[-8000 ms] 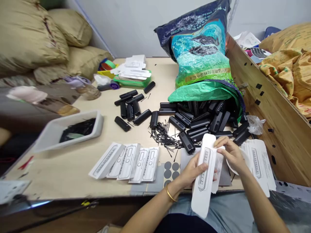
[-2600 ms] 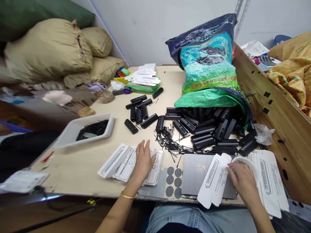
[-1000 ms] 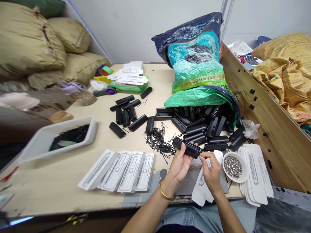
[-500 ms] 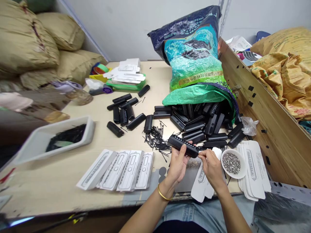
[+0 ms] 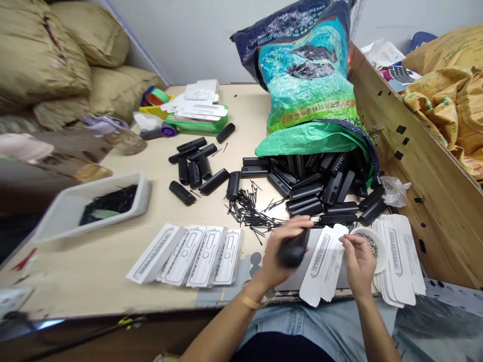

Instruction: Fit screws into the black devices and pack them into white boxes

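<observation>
Black case (image 5: 293,250) aslant, end toward camera

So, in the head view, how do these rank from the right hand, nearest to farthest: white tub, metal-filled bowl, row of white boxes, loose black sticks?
From the right hand:
1. Metal-filled bowl: right beside it.
2. Loose black sticks: beyond, leftward.
3. Row of white boxes: left.
4. White tub: far left.

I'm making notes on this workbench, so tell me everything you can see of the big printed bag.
The bag looks like woven plastic, glossy and creased, with a navy top, a turquoise and green print and a green flap at its mouth. It bulges at the back of the table, beside the wooden board, its mouth open towards the person. Black cases spill out.
</observation>
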`<action>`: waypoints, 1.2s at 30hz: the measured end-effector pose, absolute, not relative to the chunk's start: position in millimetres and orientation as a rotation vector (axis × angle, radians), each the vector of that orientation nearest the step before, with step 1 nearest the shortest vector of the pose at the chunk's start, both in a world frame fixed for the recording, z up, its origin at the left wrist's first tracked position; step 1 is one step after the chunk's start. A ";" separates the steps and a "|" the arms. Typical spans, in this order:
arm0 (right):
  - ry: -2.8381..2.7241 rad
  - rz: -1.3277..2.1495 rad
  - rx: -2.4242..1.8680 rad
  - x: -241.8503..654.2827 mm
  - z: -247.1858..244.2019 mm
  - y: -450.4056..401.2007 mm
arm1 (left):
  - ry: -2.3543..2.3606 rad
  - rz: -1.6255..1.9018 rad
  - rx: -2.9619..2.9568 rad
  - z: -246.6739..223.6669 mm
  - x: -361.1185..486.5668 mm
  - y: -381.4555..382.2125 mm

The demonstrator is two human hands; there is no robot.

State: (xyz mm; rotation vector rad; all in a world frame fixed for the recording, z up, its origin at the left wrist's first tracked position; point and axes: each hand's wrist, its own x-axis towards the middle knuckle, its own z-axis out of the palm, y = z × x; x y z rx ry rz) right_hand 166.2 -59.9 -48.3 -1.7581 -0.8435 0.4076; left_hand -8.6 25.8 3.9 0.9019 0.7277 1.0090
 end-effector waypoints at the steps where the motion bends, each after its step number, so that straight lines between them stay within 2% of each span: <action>1: -0.874 0.377 -1.789 171.5 -46.4 -61.1 | 0.776 0.958 0.967 -6.8 -5.1 26.6; 5: -1.107 0.319 -1.888 191.2 -35.7 -63.8 | 0.940 0.935 0.856 -37.1 10.0 46.7; 11: -1.352 0.425 -2.109 214.0 -30.0 -64.1 | 0.863 0.971 0.722 -23.6 5.3 73.7; 18: -1.983 0.218 -2.454 201.8 -44.5 -39.8 | 1.334 0.801 1.469 -42.4 -12.2 82.6; 22: -2.024 0.439 -2.486 212.8 -36.4 -18.0 | 1.474 0.868 1.796 -49.5 -10.5 83.8; 24: -2.006 0.578 -2.420 218.3 -26.6 -11.0 | 1.395 0.922 1.876 -38.0 -6.6 75.9; 26: -1.931 0.643 -2.281 220.8 -14.9 -7.2 | 1.172 0.833 1.813 -20.6 -2.1 62.0; 29: -1.824 0.654 -1.920 222.0 1.0 -3.7 | 0.742 0.477 1.376 -0.2 4.5 36.6; 32: -1.790 0.857 -1.452 223.4 8.9 -0.8 | 0.476 0.251 0.819 1.7 8.1 17.5; 34: -1.668 1.025 -1.201 221.6 9.6 -0.7 | 0.445 0.258 0.613 -3.0 8.1 12.5; 36: -1.471 1.011 -1.155 213.5 8.4 -3.0 | 0.470 0.317 0.563 -5.6 7.1 13.6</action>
